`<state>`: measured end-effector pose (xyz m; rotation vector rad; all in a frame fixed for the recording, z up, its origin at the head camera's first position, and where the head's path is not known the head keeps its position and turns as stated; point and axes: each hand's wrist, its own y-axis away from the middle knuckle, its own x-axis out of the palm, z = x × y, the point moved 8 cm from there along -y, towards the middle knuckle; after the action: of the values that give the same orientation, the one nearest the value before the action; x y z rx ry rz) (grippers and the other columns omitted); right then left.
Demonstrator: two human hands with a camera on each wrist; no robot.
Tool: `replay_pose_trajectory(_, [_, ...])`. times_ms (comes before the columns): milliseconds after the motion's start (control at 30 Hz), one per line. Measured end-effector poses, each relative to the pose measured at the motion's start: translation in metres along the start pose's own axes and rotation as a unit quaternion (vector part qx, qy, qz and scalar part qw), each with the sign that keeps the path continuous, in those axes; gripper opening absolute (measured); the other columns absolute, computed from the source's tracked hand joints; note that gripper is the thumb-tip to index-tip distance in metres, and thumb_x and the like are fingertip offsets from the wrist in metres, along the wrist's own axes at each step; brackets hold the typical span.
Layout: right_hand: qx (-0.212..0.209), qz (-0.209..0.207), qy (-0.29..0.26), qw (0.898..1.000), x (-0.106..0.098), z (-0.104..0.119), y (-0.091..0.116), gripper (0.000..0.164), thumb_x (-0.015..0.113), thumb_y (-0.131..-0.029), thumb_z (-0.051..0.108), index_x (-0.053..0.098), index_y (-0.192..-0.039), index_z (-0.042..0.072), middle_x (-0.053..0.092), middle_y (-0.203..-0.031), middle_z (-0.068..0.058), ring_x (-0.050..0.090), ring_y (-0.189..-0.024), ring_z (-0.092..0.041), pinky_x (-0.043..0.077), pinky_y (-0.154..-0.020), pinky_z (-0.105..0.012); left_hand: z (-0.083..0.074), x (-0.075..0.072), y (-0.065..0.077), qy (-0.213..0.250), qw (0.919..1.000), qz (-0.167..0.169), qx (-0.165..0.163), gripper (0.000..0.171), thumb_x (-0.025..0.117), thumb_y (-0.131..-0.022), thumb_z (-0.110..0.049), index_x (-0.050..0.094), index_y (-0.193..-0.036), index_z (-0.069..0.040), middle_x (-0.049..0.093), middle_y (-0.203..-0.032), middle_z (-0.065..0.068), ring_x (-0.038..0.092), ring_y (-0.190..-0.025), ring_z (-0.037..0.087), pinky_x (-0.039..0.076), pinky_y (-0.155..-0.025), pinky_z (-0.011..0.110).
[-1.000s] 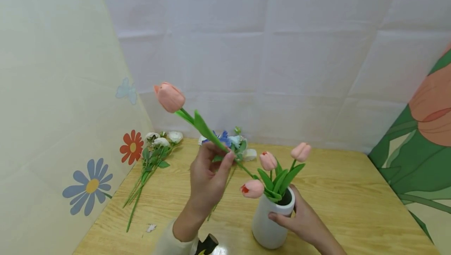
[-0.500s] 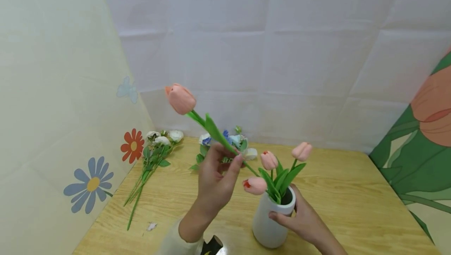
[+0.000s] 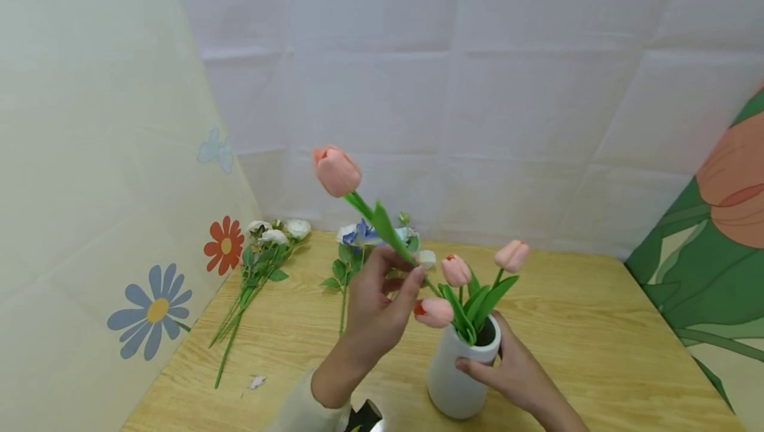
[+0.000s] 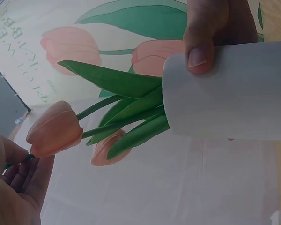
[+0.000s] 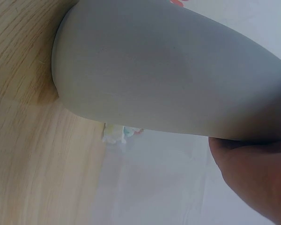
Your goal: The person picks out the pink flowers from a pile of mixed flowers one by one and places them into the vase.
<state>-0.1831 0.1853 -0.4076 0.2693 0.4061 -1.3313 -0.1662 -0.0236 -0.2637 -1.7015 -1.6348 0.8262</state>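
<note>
My left hand [image 3: 379, 309] pinches the green stem of a pink tulip [image 3: 337, 172] between thumb and fingers. Its bloom points up and to the left, and the stem's lower end slants toward the vase, partly behind another bloom. Several pink tulips with green leaves [image 3: 486, 299] stand in the white vase [image 3: 456, 379]; one bloom [image 3: 434, 312] droops over the left of the rim. Near the top of the vase, my right hand [image 3: 513, 369] grips its right side, thumb across the front. In the right wrist view, the vase [image 5: 168, 70] stands on the table.
White flowers with long stems [image 3: 256, 273] lie at the table's back left. Blue and white flowers [image 3: 358, 236] lie behind my left hand. A white scrap [image 3: 257, 382] is near the front left. A pale cloth [image 3: 370, 73] hangs behind the wooden table [image 3: 591, 326].
My left hand has moved to the right and slightly down with the tulip, closer to the vase. My right hand and the vase have stayed in place.
</note>
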Motion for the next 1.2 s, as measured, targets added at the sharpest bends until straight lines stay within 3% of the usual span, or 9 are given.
replay_pose_trajectory(167, [0.001,0.000,-0.004,1.000,0.000,0.000,0.000,0.079,0.085,-0.083,0.020,0.037,-0.144,0.006,0.055,-0.136,-0.018,0.054,-0.122,-0.034,0.050,-0.093,-0.045,0.005,0.007,0.002,-0.012,0.9995,0.030,-0.003,0.015,0.065,-0.094,0.005,0.058,-0.108,0.003,0.064,-0.095,0.016,0.071,-0.082,0.027,0.062,-0.069,0.031])
replay_pose_trajectory(400, [0.003,0.005,-0.009,1.000,0.001,-0.002,0.000,0.078,0.084,-0.084,0.020,0.036,-0.144,0.007,0.054,-0.138,-0.019,0.052,-0.125,-0.036,0.049,-0.092,-0.046,0.010,0.016,0.003,-0.037,0.9958,0.082,-0.017,0.014,0.065,-0.096,-0.001,0.059,-0.108,-0.004,0.066,-0.095,0.011,0.069,-0.088,0.017,0.061,-0.072,0.027])
replay_pose_trajectory(667, [0.000,-0.002,0.002,1.000,0.001,-0.001,0.000,0.078,0.085,-0.083,0.022,0.037,-0.143,0.007,0.056,-0.136,-0.017,0.052,-0.123,-0.033,0.048,-0.093,-0.044,0.022,0.016,-0.001,0.008,0.9865,0.131,-0.098,0.010,0.067,-0.096,-0.004,0.061,-0.105,-0.003,0.068,-0.091,0.015,0.068,-0.088,0.013,0.061,-0.072,0.028])
replay_pose_trajectory(933, [-0.007,-0.005,-0.001,1.000,0.001,-0.001,0.000,0.078,0.085,-0.082,0.021,0.038,-0.142,0.007,0.056,-0.135,-0.018,0.053,-0.123,-0.034,0.049,-0.092,-0.044,0.043,0.011,-0.008,0.047,0.9712,0.160,-0.170,0.015,0.066,-0.097,-0.003,0.060,-0.110,0.001,0.066,-0.095,0.021,0.073,-0.086,0.027,0.062,-0.074,0.033])
replay_pose_trajectory(1200, [-0.004,-0.007,-0.007,1.000,0.001,0.000,0.000,0.078,0.086,-0.081,0.020,0.039,-0.142,0.007,0.057,-0.135,-0.017,0.053,-0.124,-0.034,0.049,-0.092,-0.043,0.056,0.019,-0.003,0.054,0.9607,0.201,-0.184,0.015,0.065,-0.098,-0.005,0.060,-0.111,0.000,0.067,-0.096,0.021,0.070,-0.083,0.009,0.061,-0.073,0.031])
